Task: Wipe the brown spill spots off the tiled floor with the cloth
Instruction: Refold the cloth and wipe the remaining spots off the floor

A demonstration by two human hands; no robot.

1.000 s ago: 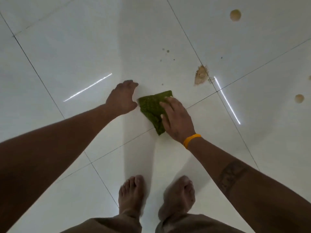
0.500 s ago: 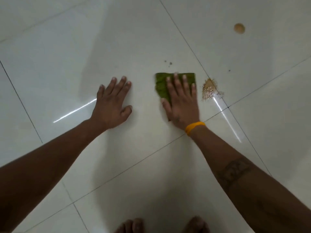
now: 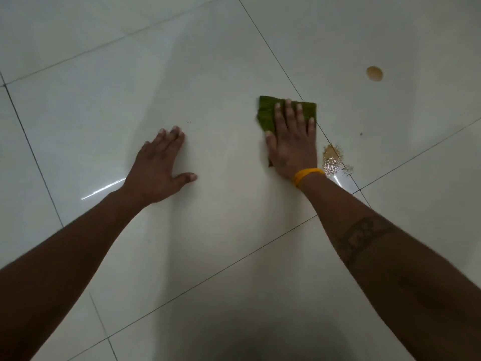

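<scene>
The right hand (image 3: 292,144) lies flat, fingers spread, pressing a green cloth (image 3: 268,114) onto the glossy white tiled floor (image 3: 208,74). The cloth is a coarse, nubbly fabric, folded into a rough rectangle; its far edge and left corner stick out beyond the fingertips, the rest is hidden under the palm. A yellow band (image 3: 307,174) circles the right wrist. The left hand (image 3: 160,166) is open too, palm down on bare tile, well apart from the cloth. Just right of the right wrist sits a smeared brown spill spot (image 3: 331,153) with a ragged, grainy edge, lying by a thin dark grout line and not touching the cloth. Farther off, beyond and right of the right hand, a smooth round brown spot (image 3: 374,73) sits alone.
</scene>
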